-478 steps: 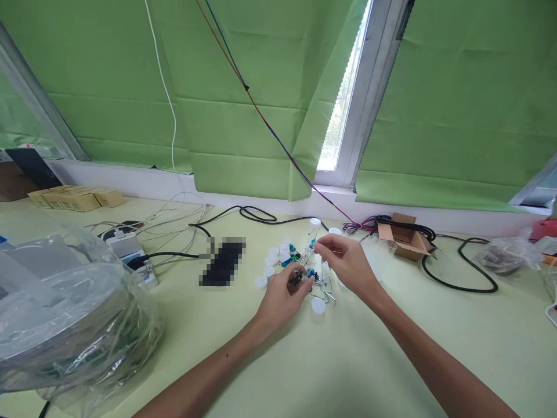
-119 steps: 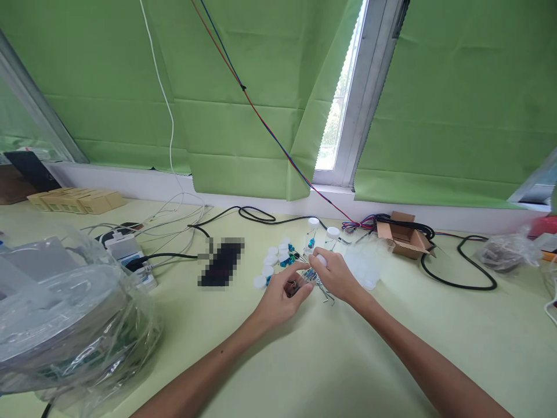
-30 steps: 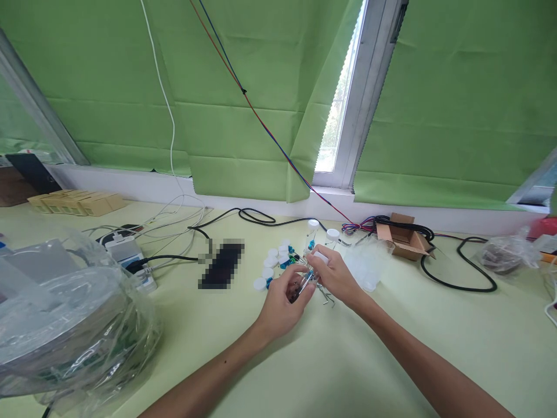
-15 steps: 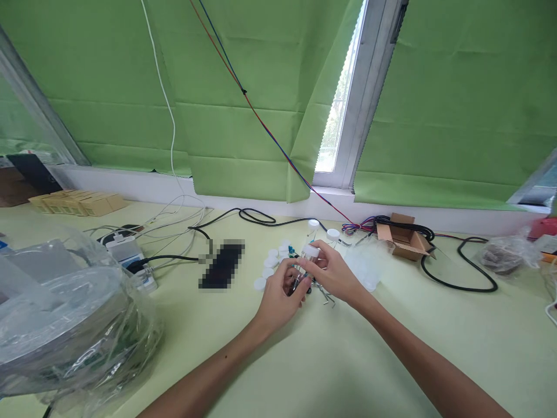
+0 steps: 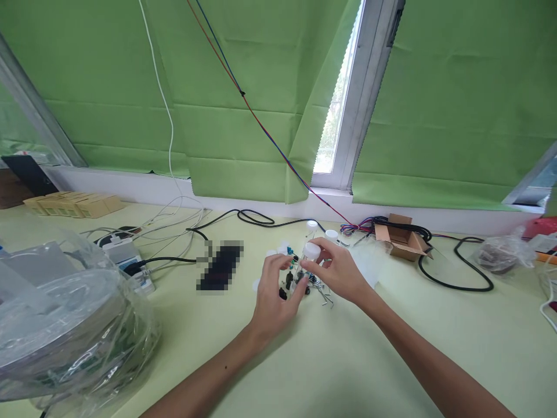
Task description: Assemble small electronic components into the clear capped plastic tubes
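A small clear bottle with a white cap [image 5: 311, 251] is gripped near its top by the fingers of my right hand [image 5: 342, 270]. My left hand [image 5: 272, 299] is spread open, its thumb close by the bottle's lower part and its fingers apart from it. Around and below lie small black parts [image 5: 289, 281], some teal pieces [image 5: 290, 251] and L-shaped metal keys [image 5: 324, 296]. Two more white-capped bottles [image 5: 331, 235] stand just behind. White round discs [image 5: 256, 285] are partly hidden by my left hand.
Clear plastic [image 5: 369, 264] lies right of the bottles, with an open cardboard box [image 5: 402, 244] and black cable [image 5: 456, 285] beyond. To the left are a pixelated dark object [image 5: 221, 267], a power strip [image 5: 141, 278] and a plastic-wrapped spool [image 5: 78, 325].
My left hand has opened and drawn slightly left, away from the bottle, exposing the black parts. The bottle stays in my right hand. The view has shifted slightly.
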`<state>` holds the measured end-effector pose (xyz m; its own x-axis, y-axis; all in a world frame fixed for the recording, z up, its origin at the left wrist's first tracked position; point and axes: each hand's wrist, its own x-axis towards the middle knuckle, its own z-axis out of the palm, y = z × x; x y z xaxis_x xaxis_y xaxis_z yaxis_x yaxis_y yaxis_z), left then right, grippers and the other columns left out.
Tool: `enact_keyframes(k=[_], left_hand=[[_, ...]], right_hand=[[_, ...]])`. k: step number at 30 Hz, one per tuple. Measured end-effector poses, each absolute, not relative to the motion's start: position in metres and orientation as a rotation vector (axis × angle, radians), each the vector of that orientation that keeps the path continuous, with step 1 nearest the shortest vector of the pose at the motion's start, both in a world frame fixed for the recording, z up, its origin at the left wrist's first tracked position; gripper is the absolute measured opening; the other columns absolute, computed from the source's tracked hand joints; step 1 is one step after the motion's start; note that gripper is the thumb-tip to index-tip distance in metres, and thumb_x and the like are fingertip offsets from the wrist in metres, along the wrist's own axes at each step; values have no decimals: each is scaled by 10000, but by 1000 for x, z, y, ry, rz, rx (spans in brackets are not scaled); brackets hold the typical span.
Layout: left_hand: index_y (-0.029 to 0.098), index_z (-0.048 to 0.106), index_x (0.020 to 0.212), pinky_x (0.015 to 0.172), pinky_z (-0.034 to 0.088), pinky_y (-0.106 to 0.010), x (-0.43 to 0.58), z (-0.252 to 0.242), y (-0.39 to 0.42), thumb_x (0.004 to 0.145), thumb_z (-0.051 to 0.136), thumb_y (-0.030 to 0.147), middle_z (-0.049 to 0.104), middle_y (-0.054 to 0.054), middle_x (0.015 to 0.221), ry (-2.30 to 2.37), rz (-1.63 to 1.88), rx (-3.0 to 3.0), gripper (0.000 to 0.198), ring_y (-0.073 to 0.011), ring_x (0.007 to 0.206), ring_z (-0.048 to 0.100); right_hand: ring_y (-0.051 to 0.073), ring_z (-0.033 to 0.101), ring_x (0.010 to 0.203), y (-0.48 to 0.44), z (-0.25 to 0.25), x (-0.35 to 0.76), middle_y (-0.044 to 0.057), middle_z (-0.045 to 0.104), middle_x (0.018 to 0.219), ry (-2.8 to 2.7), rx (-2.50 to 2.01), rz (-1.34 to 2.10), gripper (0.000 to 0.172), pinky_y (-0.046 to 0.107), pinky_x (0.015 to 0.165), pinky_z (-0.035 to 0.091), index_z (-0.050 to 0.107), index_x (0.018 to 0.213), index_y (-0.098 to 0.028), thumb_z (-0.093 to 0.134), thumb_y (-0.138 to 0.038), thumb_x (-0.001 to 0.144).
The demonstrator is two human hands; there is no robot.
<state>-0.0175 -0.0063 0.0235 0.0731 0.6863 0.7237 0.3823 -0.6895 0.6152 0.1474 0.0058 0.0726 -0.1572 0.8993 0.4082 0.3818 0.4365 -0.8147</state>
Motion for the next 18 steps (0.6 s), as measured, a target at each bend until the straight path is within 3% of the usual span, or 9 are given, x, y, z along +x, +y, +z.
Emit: enact_keyframes(k=[2,5,11,15,18], left_hand=[[222,557,1039,745,485,-303,-19,25,-9,857,605,217,598,-33,889,1045,1732,2171,189,-163,794,588],[210,571,928,581,430,-244,-18,21,-16,903,529,187,603,0,712,893,1502,2337,54,-115,585,540],[179,608,720,511,294,-282,-11,3,-28,938,467,248,571,-6,568,612,884,2839,268,-115,514,527],[175,580,667,496,247,-286,-9,-1,-29,951,433,264,540,-3,543,643,772,2847,332,-104,492,499],[176,542,626,489,232,-286,-10,-1,-26,953,422,263,493,7,525,687,771,2824,359,-95,469,445]], right_hand=[[164,612,728,7,75,149,12,638,853,-1745,-1134,639,218,243,533,473,602,958,-211,672,-338,795],[164,616,695,8,78,150,15,649,848,-1766,-1152,589,249,266,562,488,596,993,-216,669,-346,794],[160,592,626,15,90,144,6,645,769,-1827,-1198,398,295,283,597,477,584,1082,-223,635,-334,813],[176,589,633,32,100,139,-1,624,721,-1919,-1238,225,300,294,657,439,555,1116,-206,615,-320,845],[192,577,674,51,105,136,28,632,796,-2003,-1234,73,267,292,666,407,536,1113,-181,587,-280,870]])
